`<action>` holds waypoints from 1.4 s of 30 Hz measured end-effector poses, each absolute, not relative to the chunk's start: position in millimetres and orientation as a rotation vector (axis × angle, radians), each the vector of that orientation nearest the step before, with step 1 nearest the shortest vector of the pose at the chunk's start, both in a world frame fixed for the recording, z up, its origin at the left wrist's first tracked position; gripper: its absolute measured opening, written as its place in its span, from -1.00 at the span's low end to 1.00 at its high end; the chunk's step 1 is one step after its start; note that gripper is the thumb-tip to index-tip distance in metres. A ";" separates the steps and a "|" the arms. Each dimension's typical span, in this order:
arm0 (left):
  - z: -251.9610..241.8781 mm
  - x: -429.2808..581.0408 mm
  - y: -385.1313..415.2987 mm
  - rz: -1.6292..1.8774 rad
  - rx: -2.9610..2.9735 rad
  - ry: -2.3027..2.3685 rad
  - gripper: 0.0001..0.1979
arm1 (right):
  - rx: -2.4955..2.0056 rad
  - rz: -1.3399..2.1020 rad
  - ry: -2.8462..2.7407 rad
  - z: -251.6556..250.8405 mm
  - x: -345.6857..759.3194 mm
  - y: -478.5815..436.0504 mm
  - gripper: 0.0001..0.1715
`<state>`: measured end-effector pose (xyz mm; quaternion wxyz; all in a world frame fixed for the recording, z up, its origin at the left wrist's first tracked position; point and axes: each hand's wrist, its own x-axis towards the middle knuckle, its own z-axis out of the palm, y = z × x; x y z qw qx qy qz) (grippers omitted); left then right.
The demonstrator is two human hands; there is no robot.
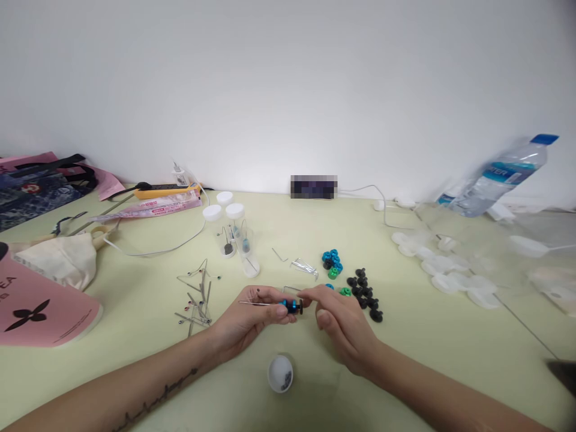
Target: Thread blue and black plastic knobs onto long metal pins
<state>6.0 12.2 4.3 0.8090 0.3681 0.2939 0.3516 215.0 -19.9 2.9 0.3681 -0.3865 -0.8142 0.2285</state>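
Pin (265, 303) with a blue and black bead stack (291, 306) lies level between both hands, low over the table (427, 354). Left hand (245, 318) pinches the pin's shaft between thumb and fingers; right hand (339, 321) closes its fingertips on the stack's end. Just right of them lie black beads (365, 294), blue beads (333, 259) behind. Loose pins (198, 297) lie left, a small cup (280, 373) near the wrists, vials (236, 237) behind.
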 end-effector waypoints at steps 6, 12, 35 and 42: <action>3.1 5.6 12.7 0.748 0.792 0.621 -0.86 | -1.005 0.583 -2.074 1.0 215.0 -19.8 -0.54; 3.5 6.5 12.6 0.761 0.799 0.626 -0.87 | -1.001 0.583 -2.099 1.5 215.1 -20.5 -0.56; 3.9 6.3 12.3 0.775 0.770 0.671 -0.85 | -1.013 0.557 -2.107 2.1 215.2 -20.5 -0.55; 4.7 6.6 12.7 0.770 0.776 0.664 -0.85 | -0.991 0.578 -2.112 2.3 214.6 -20.2 -0.53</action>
